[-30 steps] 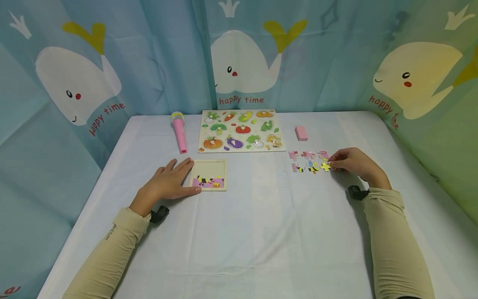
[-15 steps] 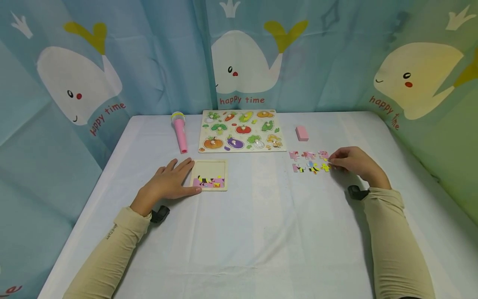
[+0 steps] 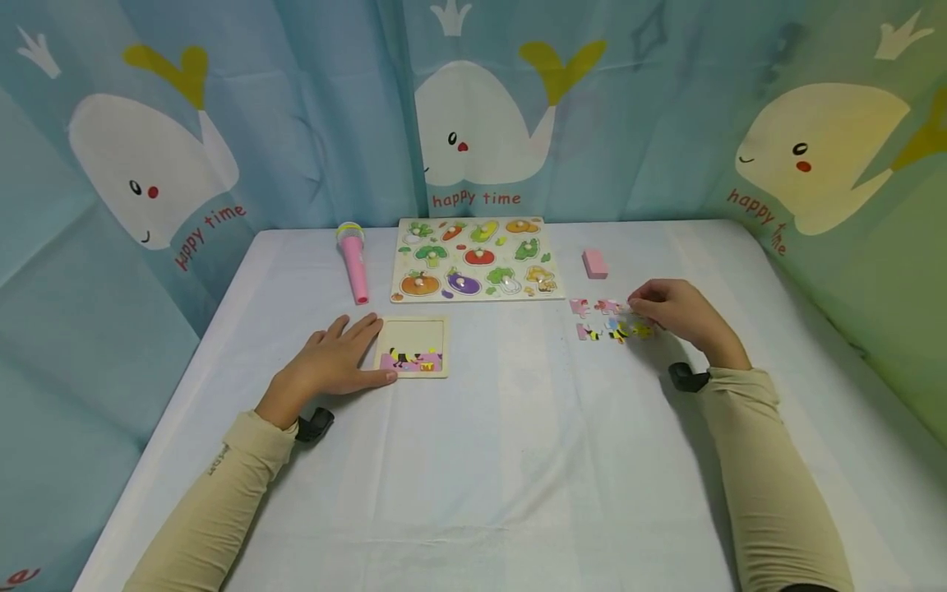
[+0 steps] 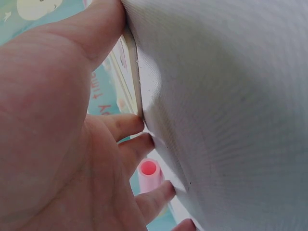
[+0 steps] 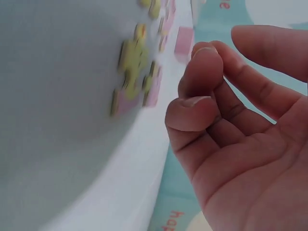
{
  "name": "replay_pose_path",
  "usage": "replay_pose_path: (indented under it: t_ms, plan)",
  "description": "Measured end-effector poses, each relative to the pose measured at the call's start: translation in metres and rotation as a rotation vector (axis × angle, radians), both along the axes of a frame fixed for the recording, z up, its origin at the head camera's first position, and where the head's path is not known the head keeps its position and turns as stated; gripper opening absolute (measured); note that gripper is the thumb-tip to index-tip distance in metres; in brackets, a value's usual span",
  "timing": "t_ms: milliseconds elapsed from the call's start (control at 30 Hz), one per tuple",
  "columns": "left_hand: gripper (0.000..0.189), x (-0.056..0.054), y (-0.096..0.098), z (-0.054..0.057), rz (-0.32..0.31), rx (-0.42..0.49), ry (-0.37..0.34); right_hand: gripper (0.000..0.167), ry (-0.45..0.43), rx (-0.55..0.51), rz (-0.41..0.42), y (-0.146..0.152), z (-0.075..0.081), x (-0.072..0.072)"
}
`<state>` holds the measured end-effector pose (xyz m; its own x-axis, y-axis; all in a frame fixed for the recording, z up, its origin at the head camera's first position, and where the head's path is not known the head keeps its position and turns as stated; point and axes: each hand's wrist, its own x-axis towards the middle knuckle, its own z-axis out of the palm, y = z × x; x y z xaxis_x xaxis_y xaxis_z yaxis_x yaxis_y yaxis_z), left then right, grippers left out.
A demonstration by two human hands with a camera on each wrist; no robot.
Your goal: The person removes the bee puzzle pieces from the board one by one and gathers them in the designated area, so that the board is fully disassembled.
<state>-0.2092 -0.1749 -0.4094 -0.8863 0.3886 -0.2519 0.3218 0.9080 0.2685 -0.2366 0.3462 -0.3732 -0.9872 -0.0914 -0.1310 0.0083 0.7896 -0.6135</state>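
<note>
Behind the veggie board (image 3: 506,252) there's a big blue curtain (image 3: 318,123) printed with whales, and spreading out in front of that board is a white-covered table (image 3: 518,460).

OK, hands. Left hand (image 3: 329,358) is in front of the board, off toward its left end, fingers spread and straight, thumb and fingertips on the edge of a little wooden puzzle tray (image 3: 410,333). Looks to me like it's just steadying it. Right hand (image 3: 684,316) is out front and to the right of the board, fingers loosely bent, thumb standing a bit apart from them. I can't spot a piece in its grasp, though a bit of the fingertip area is hidden.

The tray sits just in front of the board's left half, with a strip of fitted pieces (image 3: 425,362) along its near side and bare wood beyond. Just left of the board there's a pink toy microphone (image 3: 356,271), and right of it a pink block (image 3: 595,264).

Smallest stuff: loose puzzle pieces (image 3: 617,330) in two rows, in front of the board's right corner and further right, partly under the right hand.

My read: one row's done and this is the picking-the-next-piece step. Next move probably wants a light pinch on one piece's edges without nudging its neighbours, then lining its knobs up with that finished strip.
</note>
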Motion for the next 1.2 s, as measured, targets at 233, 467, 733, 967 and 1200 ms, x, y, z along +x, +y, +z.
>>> replay_pose_path:
  t_ms: [233,467,733,967,1200]
  plan:
    - [0.101,0.001,0.000,0.000,0.007,0.000,-0.005,0.037,0.033,-0.013,0.029,-0.020,0.004,0.002]
    - [0.102,0.000,0.000,0.000,0.006,-0.001,0.001,0.033,0.071,-0.045,0.067,-0.040,0.005,0.002]
    - [0.100,0.001,0.000,0.001,-0.004,0.007,0.009,0.031,0.099,-0.075,0.132,-0.063,0.007,0.005]
    - [0.102,0.001,0.000,0.001,0.002,-0.003,-0.005,0.032,0.130,-0.099,0.176,-0.079,0.005,0.007]
    - [0.101,0.000,-0.001,-0.001,-0.003,-0.005,0.011,0.027,0.169,-0.126,0.267,-0.097,0.005,0.006]
